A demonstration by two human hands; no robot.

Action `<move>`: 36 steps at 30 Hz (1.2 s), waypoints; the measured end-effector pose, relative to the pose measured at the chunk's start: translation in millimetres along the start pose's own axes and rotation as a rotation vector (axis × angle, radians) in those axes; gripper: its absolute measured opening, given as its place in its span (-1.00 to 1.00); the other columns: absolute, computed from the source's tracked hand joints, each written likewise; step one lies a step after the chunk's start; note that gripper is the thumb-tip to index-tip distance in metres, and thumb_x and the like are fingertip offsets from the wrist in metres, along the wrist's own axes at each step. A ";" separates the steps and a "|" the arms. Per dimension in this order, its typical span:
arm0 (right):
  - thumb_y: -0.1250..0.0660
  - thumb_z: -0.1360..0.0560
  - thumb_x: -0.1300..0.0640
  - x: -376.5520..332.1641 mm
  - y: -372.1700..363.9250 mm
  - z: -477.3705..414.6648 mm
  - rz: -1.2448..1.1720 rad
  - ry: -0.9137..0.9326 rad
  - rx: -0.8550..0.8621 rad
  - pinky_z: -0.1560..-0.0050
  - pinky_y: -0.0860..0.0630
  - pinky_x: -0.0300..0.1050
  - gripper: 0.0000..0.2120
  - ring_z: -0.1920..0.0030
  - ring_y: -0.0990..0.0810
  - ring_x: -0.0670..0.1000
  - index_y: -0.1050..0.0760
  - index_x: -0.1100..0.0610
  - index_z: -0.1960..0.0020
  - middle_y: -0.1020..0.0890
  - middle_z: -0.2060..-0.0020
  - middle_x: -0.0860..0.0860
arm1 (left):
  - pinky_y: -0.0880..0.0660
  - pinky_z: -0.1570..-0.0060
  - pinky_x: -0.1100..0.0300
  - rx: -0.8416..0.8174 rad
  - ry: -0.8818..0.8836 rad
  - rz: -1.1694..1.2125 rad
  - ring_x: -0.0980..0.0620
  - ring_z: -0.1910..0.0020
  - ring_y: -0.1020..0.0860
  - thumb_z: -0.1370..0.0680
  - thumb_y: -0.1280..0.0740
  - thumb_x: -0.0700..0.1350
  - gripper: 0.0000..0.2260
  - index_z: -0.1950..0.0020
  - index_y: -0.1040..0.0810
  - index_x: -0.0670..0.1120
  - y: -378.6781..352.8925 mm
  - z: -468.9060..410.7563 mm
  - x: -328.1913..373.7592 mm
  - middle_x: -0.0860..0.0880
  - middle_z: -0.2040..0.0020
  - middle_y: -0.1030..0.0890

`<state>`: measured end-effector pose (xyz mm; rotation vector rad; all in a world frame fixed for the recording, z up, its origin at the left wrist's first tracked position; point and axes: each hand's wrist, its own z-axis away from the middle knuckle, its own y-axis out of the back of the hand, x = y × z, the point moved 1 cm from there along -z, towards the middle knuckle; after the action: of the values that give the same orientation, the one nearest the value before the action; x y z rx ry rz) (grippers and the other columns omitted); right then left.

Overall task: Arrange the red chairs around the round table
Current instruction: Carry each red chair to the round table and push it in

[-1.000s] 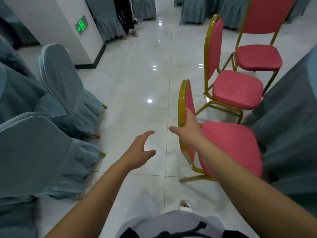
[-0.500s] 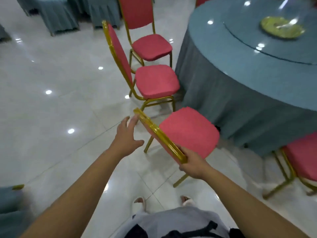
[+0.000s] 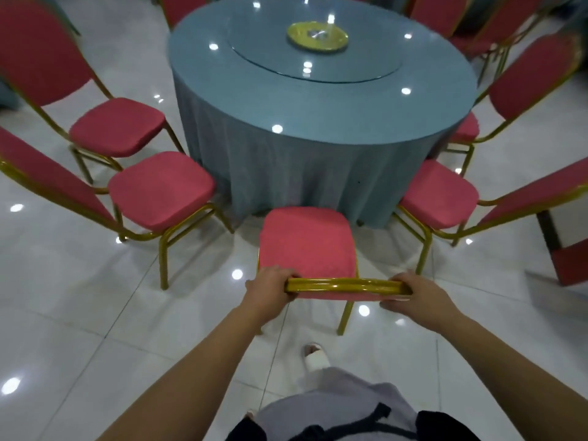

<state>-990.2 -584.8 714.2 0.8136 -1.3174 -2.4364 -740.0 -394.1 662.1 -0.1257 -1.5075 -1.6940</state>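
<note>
A red chair (image 3: 305, 240) with a gold frame stands straight in front of me, its seat facing the round table (image 3: 318, 103) draped in blue-grey cloth. My left hand (image 3: 269, 289) grips the left end of the chair's gold top rail. My right hand (image 3: 416, 292) grips the right end of the same rail. The seat's front edge sits close to the tablecloth. Two red chairs (image 3: 159, 189) (image 3: 116, 125) stand to the left of it, and two more (image 3: 437, 194) (image 3: 525, 81) to the right, all facing the table.
A glass turntable with a gold plate (image 3: 316, 35) lies on the table. More red chairs (image 3: 442, 11) stand behind the table. A red and white object (image 3: 569, 246) stands at the right edge. My foot (image 3: 315, 356) is on the glossy white tiles.
The view has swung to face the table. My left hand has taken hold of the top rail, and the chair now stands square to the table between its neighbours.
</note>
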 end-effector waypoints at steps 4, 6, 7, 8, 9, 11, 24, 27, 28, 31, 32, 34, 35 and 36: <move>-0.48 -0.39 -0.25 -10.7 2.7 -41.9 0.095 0.007 0.028 0.03 -0.58 -0.05 -0.69 0.10 -0.61 -0.03 -0.49 -0.15 0.01 -0.61 0.18 -0.14 | -0.54 -0.04 -0.09 0.004 -0.022 0.001 0.00 -0.03 -0.52 -0.47 -0.49 -0.03 -0.83 -0.03 -0.63 0.14 9.6 -42.0 6.0 0.06 0.00 -0.57; -0.47 -0.41 -0.17 -12.1 6.7 -66.8 0.088 0.007 0.060 0.08 -0.60 0.00 -0.82 0.15 -0.62 -0.01 -0.56 -0.10 0.12 -0.63 0.26 -0.10 | -0.55 -0.04 -0.09 0.002 -0.008 0.005 -0.02 -0.02 -0.52 -0.47 -0.49 -0.04 -0.85 -0.01 -0.63 0.13 17.8 -65.4 5.8 0.04 0.02 -0.56; -0.47 -0.42 -0.15 -11.3 9.5 -79.4 0.092 0.002 0.068 0.08 -0.60 0.02 -0.84 0.16 -0.61 -0.01 -0.56 -0.10 0.14 -0.62 0.27 -0.10 | -0.56 -0.03 -0.09 0.003 0.008 0.003 -0.02 0.00 -0.53 -0.47 -0.49 -0.04 -0.87 0.01 -0.63 0.12 21.7 -76.9 5.7 0.04 0.03 -0.55; -0.46 -0.42 -0.14 -11.2 13.2 -91.8 0.099 -0.002 0.063 0.07 -0.60 0.03 -0.85 0.16 -0.61 0.00 -0.57 -0.09 0.13 -0.62 0.26 -0.10 | -0.56 -0.02 -0.08 0.005 0.022 -0.003 -0.01 0.02 -0.53 -0.47 -0.49 -0.03 -0.88 0.04 -0.62 0.12 25.5 -87.8 6.5 0.05 0.05 -0.54; -0.44 -0.43 -0.13 -11.3 17.8 -105.0 0.107 -0.002 0.057 0.07 -0.60 0.03 -0.85 0.16 -0.60 0.01 -0.57 -0.09 0.10 -0.62 0.25 -0.09 | -0.56 -0.01 -0.08 0.010 0.034 -0.011 0.00 0.04 -0.53 -0.47 -0.49 -0.04 -0.89 0.06 -0.61 0.12 29.4 -99.0 7.6 0.06 0.06 -0.54; -0.40 -0.45 -0.10 -12.4 27.5 -130.5 0.128 0.002 0.048 0.06 -0.59 0.02 -0.87 0.14 -0.59 0.02 -0.57 -0.09 0.05 -0.61 0.23 -0.08 | -0.57 0.00 -0.06 0.021 0.055 -0.024 0.01 0.06 -0.53 -0.46 -0.50 -0.07 -0.89 0.06 -0.62 0.09 36.6 -121.2 10.4 0.05 0.07 -0.54; -0.40 -0.35 -0.13 -17.0 59.5 -213.9 0.070 0.050 0.042 -0.06 -0.48 0.07 -0.81 0.05 -0.57 0.09 -0.48 -0.06 0.15 -0.55 0.22 -0.09 | -0.58 0.07 0.15 0.095 0.134 0.006 0.12 0.15 -0.60 -0.42 -0.53 -0.24 -0.75 0.07 -0.61 0.09 62.3 -198.3 17.6 0.07 0.16 -0.63; -0.43 -0.30 -0.30 -15.3 64.1 -209.0 0.043 0.064 -0.049 -0.20 -0.41 0.14 -0.46 -0.19 -0.50 0.16 -0.46 -0.16 -0.22 -0.55 -0.09 -0.04 | -0.56 -0.01 0.16 0.088 0.187 0.023 -0.03 -0.09 -0.59 -0.38 -0.57 -0.20 -0.58 -0.11 -0.54 0.16 60.6 -195.6 14.6 0.05 -0.03 -0.60; -0.40 -0.27 -0.40 -16.7 65.1 -205.5 0.045 0.077 -0.100 -0.30 -0.35 0.19 -0.25 -0.32 -0.42 0.19 -0.33 -0.20 -0.39 -0.48 -0.27 0.00 | -0.54 -0.15 0.05 0.079 0.224 -0.010 -0.09 -0.24 -0.51 -0.36 -0.59 -0.14 -0.43 -0.28 -0.47 0.15 60.4 -191.6 12.6 0.00 -0.20 -0.54; -0.24 -0.18 -0.63 -38.7 67.5 -191.8 0.054 0.218 -0.100 -0.46 -0.13 0.30 0.04 -0.52 -0.15 0.19 -0.02 -0.26 -0.54 -0.16 -0.56 -0.02 | -0.26 -0.46 -0.16 0.064 0.307 -0.070 -0.12 -0.54 -0.14 -0.32 -0.61 0.05 -0.02 -0.54 -0.05 0.26 56.5 -164.3 5.4 0.00 -0.57 -0.15; -0.19 -0.17 -0.66 -52.6 67.8 -187.7 0.044 0.280 -0.069 -0.46 -0.10 0.30 0.05 -0.54 -0.12 0.16 -0.01 -0.27 -0.54 -0.12 -0.57 -0.04 | -0.18 -0.46 -0.16 0.080 0.324 -0.075 -0.11 -0.57 -0.05 -0.32 -0.60 0.08 0.02 -0.56 0.03 0.28 55.2 -152.1 2.8 0.03 -0.60 -0.05; -0.14 -0.18 -0.66 -86.0 64.7 -180.3 0.030 0.384 -0.033 -0.47 -0.06 0.28 0.03 -0.55 -0.09 0.11 -0.02 -0.27 -0.54 -0.10 -0.58 -0.05 | -0.12 -0.48 -0.17 0.100 0.360 -0.072 -0.10 -0.60 0.05 -0.35 -0.58 0.13 0.04 -0.57 0.10 0.29 55.0 -125.8 -6.7 0.05 -0.63 0.07; -0.15 -0.21 -0.64 -103.3 60.2 -177.4 0.035 0.433 -0.023 -0.47 -0.05 0.27 0.00 -0.56 -0.07 0.10 -0.03 -0.26 -0.54 -0.09 -0.58 -0.05 | -0.10 -0.48 -0.19 0.106 0.374 -0.060 -0.11 -0.60 0.06 -0.36 -0.56 0.15 0.03 -0.57 0.12 0.29 56.8 -112.0 -13.5 0.06 -0.63 0.10; -0.16 -0.26 -0.61 -119.9 55.0 -174.9 0.051 0.482 -0.014 -0.48 -0.03 0.27 -0.04 -0.57 -0.04 0.09 -0.02 -0.25 -0.54 -0.09 -0.59 -0.04 | -0.10 -0.49 -0.20 0.116 0.391 -0.042 -0.11 -0.60 0.07 -0.37 -0.54 0.17 0.02 -0.57 0.13 0.29 60.9 -98.8 -21.1 0.06 -0.63 0.11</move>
<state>-793.1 -679.8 726.3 1.2462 -1.1148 -2.0266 -644.7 -463.0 670.2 0.2859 -1.3131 -1.5496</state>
